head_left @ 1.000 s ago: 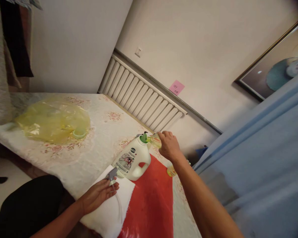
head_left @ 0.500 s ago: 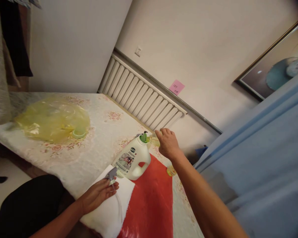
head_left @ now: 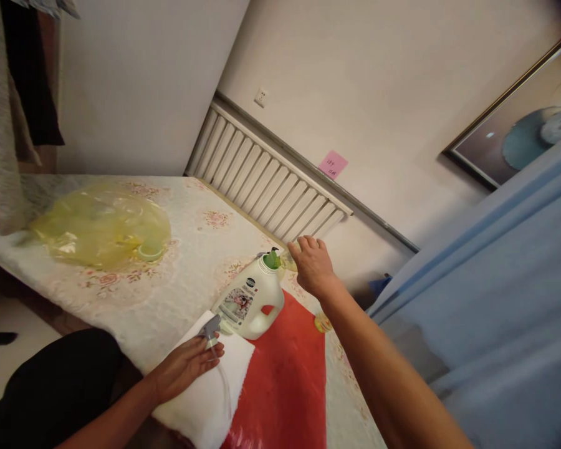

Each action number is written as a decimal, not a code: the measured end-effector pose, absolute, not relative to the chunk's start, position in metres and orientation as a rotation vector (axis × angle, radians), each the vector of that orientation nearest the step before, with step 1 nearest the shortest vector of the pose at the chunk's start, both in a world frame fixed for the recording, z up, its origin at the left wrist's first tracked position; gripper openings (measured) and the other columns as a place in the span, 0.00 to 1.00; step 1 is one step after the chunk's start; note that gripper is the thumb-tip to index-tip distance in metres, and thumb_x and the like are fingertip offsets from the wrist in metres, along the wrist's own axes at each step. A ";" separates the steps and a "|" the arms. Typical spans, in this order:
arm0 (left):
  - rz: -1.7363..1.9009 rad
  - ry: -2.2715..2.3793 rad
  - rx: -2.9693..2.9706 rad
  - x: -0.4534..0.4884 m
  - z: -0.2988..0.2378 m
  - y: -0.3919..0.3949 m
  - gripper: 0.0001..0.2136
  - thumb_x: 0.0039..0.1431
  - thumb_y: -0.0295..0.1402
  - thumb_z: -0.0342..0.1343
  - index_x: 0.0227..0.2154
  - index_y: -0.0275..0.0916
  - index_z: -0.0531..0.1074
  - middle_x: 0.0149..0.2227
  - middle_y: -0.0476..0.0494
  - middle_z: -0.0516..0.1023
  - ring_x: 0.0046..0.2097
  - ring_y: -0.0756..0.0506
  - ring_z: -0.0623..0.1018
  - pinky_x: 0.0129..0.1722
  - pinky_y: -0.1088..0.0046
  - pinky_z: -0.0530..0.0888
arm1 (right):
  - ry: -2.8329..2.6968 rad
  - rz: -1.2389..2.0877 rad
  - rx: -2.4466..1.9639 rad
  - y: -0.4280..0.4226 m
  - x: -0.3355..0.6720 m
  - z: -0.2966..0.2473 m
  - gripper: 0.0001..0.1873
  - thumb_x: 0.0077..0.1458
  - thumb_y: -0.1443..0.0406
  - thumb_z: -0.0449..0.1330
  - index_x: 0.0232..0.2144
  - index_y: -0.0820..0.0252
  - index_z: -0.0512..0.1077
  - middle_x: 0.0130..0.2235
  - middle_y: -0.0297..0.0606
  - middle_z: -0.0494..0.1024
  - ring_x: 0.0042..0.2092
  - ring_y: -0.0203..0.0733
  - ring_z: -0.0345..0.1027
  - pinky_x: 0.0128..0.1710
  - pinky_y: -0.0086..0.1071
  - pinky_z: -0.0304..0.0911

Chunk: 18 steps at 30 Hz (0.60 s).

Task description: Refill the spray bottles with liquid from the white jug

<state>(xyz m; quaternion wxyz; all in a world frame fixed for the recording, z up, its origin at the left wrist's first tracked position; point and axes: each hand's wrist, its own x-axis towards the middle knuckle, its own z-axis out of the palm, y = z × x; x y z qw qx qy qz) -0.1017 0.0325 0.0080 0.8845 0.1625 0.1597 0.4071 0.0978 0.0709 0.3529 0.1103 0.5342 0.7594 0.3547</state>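
Note:
My right hand [head_left: 312, 267] is closed round a small clear bottle of yellowish liquid [head_left: 287, 260], held just right of the green pump top of a white detergent jug [head_left: 252, 300]. The jug stands on a red cloth [head_left: 287, 380] on the floral-covered table [head_left: 187, 249]. Fingers together, my left hand [head_left: 187, 368] lies flat on a white folded towel [head_left: 210, 393]. Its fingertips rest on a grey spray-trigger head [head_left: 210, 328] with a clear tube trailing across the towel.
A crumpled yellow plastic bag [head_left: 103, 224] with a pale green ring lies at the table's far left. A small yellowish bottle [head_left: 321, 323] stands behind my right forearm. A white radiator [head_left: 266, 181] lines the wall; blue fabric [head_left: 495, 299] fills the right.
My right hand has shifted slightly left and up with the small bottle, covering more of it. The left hand and the jug have stayed put.

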 end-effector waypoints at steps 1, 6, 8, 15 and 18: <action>0.847 0.331 0.335 -0.102 0.008 0.032 0.13 0.59 0.34 0.63 0.45 0.37 0.74 0.42 0.37 0.82 0.46 0.43 0.81 0.49 0.67 0.73 | 2.233 1.049 1.564 0.071 0.097 0.353 0.28 0.52 0.72 0.56 0.57 0.60 0.64 0.55 0.51 0.67 0.58 0.56 0.53 0.57 0.48 0.47; 0.844 0.317 0.329 -0.102 0.005 0.033 0.13 0.59 0.34 0.63 0.46 0.36 0.73 0.42 0.37 0.82 0.47 0.43 0.81 0.49 0.67 0.74 | 2.225 1.080 1.542 0.070 0.097 0.353 0.28 0.52 0.72 0.56 0.56 0.60 0.64 0.55 0.52 0.68 0.58 0.56 0.54 0.57 0.49 0.47; 0.850 0.315 0.327 -0.101 0.003 0.033 0.13 0.59 0.34 0.63 0.46 0.36 0.73 0.42 0.37 0.82 0.47 0.43 0.81 0.49 0.67 0.74 | 2.232 1.090 1.534 0.070 0.097 0.353 0.28 0.52 0.71 0.56 0.56 0.61 0.65 0.55 0.52 0.68 0.57 0.56 0.54 0.56 0.49 0.48; 0.878 0.356 0.298 -0.100 0.005 0.032 0.10 0.61 0.30 0.62 0.45 0.35 0.73 0.41 0.35 0.82 0.46 0.43 0.82 0.49 0.68 0.75 | 2.245 1.066 1.646 0.067 0.102 0.344 0.30 0.47 0.73 0.59 0.55 0.60 0.65 0.53 0.52 0.69 0.55 0.56 0.58 0.54 0.48 0.51; 0.913 0.408 0.294 -0.103 0.016 0.029 0.08 0.61 0.27 0.60 0.44 0.34 0.73 0.41 0.34 0.82 0.45 0.43 0.82 0.49 0.67 0.76 | 2.265 0.918 1.835 0.062 0.112 0.334 0.33 0.45 0.73 0.60 0.56 0.59 0.65 0.52 0.50 0.71 0.53 0.54 0.61 0.51 0.44 0.56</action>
